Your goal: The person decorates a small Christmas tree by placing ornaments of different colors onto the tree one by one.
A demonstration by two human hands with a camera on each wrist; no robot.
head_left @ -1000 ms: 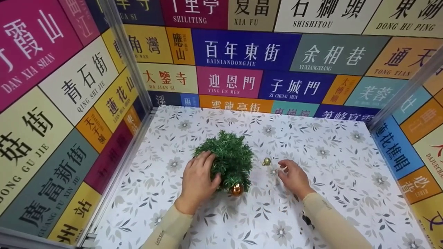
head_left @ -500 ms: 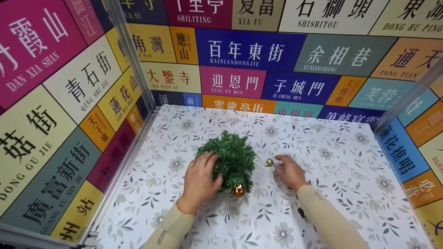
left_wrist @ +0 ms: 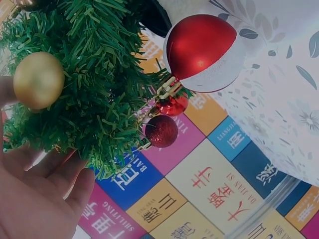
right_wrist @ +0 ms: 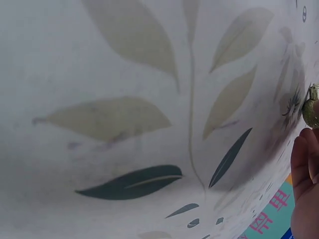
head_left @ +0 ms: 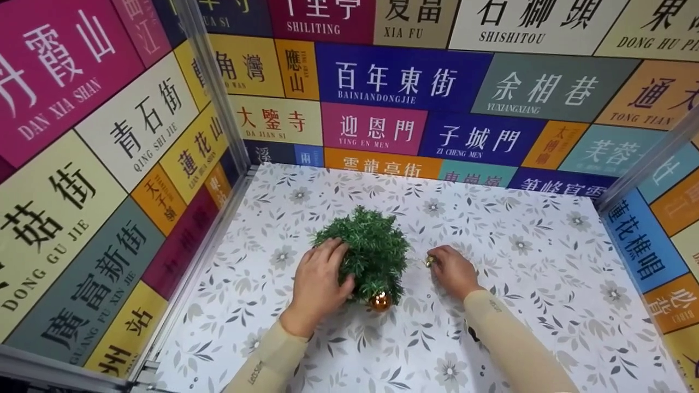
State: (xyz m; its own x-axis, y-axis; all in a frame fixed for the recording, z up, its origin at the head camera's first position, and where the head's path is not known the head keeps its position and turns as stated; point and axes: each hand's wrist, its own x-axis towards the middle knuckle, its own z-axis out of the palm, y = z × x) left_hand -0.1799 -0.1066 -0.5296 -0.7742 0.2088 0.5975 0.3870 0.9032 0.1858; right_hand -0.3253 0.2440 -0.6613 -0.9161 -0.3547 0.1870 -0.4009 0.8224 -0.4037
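A small green artificial Christmas tree (head_left: 371,254) is on the table, with a shiny copper-orange bauble (head_left: 381,301) at its near side. My left hand (head_left: 322,281) holds the tree from the left, thumb and fingers around its branches. In the left wrist view, those fingers (left_wrist: 75,181) curve under the greenery, near a matte gold bauble (left_wrist: 39,80). A red-and-white bauble (left_wrist: 202,52) and a dark red glittery bauble (left_wrist: 161,131) hang there too. Right of the tree, my right hand (head_left: 454,270) pinches a little gold bauble (head_left: 429,261) at the tabletop. The right wrist view shows this bauble only partly, at its edge.
A white cloth with grey flowers and leaves covers the table (head_left: 519,327). Panels of coloured signs (head_left: 404,76) rise behind it and along both sides. A metal frame post (head_left: 221,82) stands at the back left corner.
My right hand has moved left to the little gold bauble, and its fingertips have closed on it. The left hand stays on the tree. The head view has shifted slightly.
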